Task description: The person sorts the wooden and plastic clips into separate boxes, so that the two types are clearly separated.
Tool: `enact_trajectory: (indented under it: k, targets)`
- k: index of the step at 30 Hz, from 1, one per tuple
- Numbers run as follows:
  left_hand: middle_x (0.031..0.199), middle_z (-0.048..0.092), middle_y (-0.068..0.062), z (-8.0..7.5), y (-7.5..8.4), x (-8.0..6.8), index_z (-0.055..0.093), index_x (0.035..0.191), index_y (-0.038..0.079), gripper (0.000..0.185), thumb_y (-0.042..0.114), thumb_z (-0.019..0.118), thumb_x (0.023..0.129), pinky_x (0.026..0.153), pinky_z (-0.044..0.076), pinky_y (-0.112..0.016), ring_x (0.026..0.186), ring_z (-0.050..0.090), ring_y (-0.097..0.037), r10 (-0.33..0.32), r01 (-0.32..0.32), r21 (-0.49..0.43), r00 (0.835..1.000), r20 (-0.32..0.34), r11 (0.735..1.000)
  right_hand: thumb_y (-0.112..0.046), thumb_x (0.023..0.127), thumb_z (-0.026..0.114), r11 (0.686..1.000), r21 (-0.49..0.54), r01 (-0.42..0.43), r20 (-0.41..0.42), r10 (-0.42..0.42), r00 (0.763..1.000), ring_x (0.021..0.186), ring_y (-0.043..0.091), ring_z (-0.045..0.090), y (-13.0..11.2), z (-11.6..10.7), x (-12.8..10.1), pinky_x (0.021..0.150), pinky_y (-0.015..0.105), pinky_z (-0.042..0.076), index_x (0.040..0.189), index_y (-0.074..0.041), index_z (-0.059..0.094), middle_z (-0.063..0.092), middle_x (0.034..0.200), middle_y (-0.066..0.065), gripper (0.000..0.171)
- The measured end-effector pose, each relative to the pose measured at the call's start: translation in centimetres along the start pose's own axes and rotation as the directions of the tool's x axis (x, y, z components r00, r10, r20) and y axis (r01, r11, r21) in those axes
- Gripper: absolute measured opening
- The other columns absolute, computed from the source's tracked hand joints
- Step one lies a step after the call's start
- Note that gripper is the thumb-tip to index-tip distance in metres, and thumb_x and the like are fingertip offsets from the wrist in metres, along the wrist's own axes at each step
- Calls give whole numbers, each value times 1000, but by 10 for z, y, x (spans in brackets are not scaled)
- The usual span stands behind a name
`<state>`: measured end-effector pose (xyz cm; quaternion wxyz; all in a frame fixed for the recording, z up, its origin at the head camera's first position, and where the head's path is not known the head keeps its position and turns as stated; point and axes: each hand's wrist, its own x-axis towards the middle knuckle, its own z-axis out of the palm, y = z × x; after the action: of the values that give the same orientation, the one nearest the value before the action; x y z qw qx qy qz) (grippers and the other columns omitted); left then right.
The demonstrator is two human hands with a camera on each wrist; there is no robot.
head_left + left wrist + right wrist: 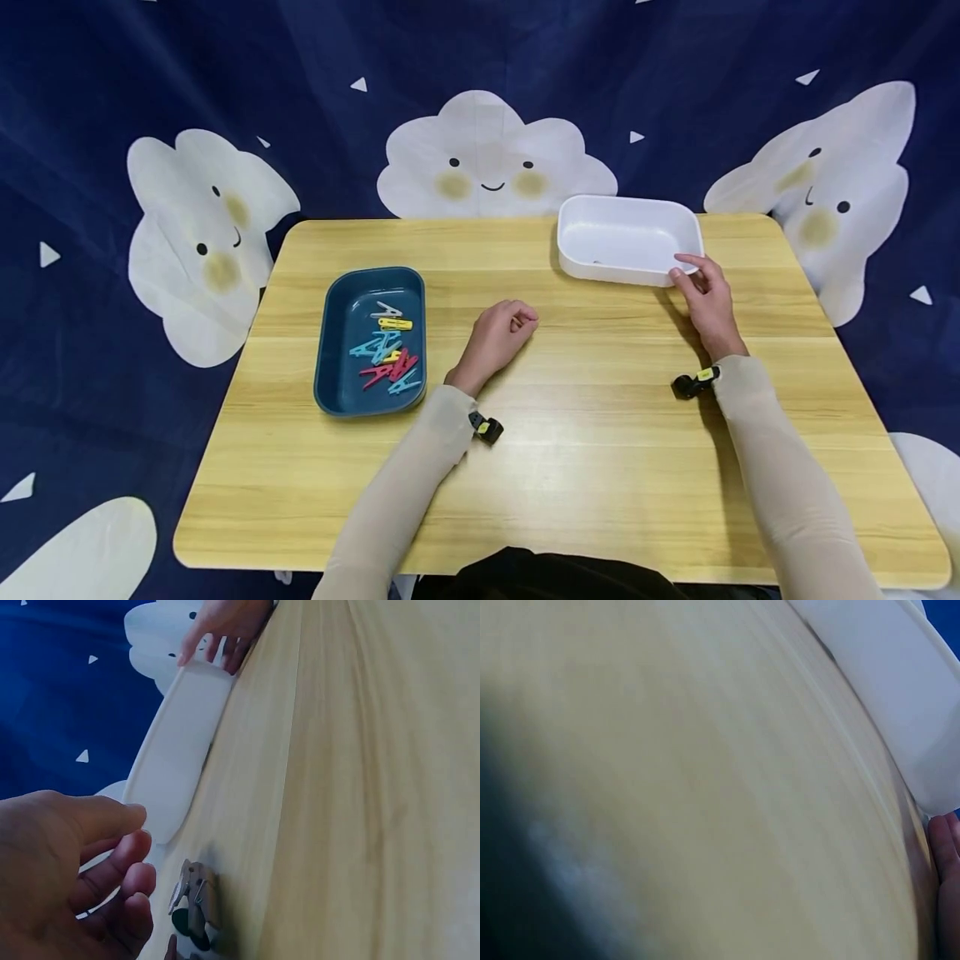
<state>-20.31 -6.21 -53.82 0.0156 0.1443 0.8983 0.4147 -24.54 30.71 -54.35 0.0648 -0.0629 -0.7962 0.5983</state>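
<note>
My right hand (pixel 711 310) pinches the near right corner of a white plastic bin (pixel 622 273), thumb outside and index finger over the rim. The right wrist view catches only some fingers (pixel 946 851) against the bin's lower corner. Above the middle of the table, my left hand (pixel 497 337) has loosely curled fingers and holds nothing visible. Below that hand in the left wrist view is a small clip-like object (pixel 196 900) with green parts; its kind is unclear, and the head view does not show it.
A dark teal bin (pixel 333 350) stands on the left of the wooden table (pixel 585 483), holding several clothespins (pixel 386 346) in blue, red, yellow and white. Behind the table hangs a dark blue cloth (pixel 337 50) with cloud faces. Each wrist wears a small black camera.
</note>
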Motion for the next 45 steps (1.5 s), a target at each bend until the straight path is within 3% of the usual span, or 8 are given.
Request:
enact_trajectory:
  k: [3, 11, 23, 28, 37, 45]
  targets:
    - [105, 77, -2, -2, -1, -9, 81, 114, 12, 13, 20, 74, 106, 86, 58, -30, 92, 70, -15, -10, 10, -1, 1000, -5, 1000, -31, 112, 64, 1000, -1, -7, 4, 7, 1000, 127, 3, 54, -4, -1, -2, 99, 6, 43, 152, -19, 64, 32, 173, 15, 43]
    - [105, 76, -2, -6, -3, -32, 80, 113, 14, 11, 20, 75, 106, 86, 60, -35, 91, 70, -16, -67, 68, 45, 998, -19, 997, -29, 111, 65, 1000, 6, 10, -1, -10, 1000, 120, 0, 56, -4, -1, -1, 97, 8, 43, 152, -16, 64, 39, 166, 7, 43]
    - [104, 75, -2, -17, 0, -54, 79, 114, 13, 13, 21, 76, 105, 88, 55, -42, 96, 64, -21, -103, 106, 122, 994, -34, 987, -25, 110, 67, 999, 38, 29, -7, -29, 1000, 112, -2, 57, -2, 1, -1, 93, 10, 42, 149, -18, 68, 43, 160, 1, 39]
    - [103, 74, -2, -17, -1, -63, 79, 113, 12, 12, 20, 77, 103, 88, 56, -42, 97, 65, -22, -77, 82, 167, 996, -36, 983, -27, 110, 67, 999, 31, 23, -6, -23, 1000, 113, -3, 57, -2, 1, -1, 94, 11, 42, 149, -18, 67, 43, 158, -2, 40]
    - [106, 75, -3, -13, -3, -68, 79, 112, 11, 12, 19, 79, 103, 86, 58, -42, 98, 67, -22, -18, 31, 292, 999, -47, 956, -29, 111, 66, 1000, 15, 7, -8, -7, 1000, 118, -1, 57, 3, -1, 1, 97, 9, 42, 151, -19, 66, 38, 165, 5, 41]
    - [104, 76, -3, -11, -5, -67, 81, 109, 12, 9, 18, 78, 103, 84, 59, -41, 96, 67, -22, 28, -3, 319, 997, -76, 948, -32, 111, 65, 999, 14, -35, -7, 35, 999, 125, 0, 55, 17, -4, 11, 99, 5, 43, 153, -25, 64, 33, 172, 5, 43]
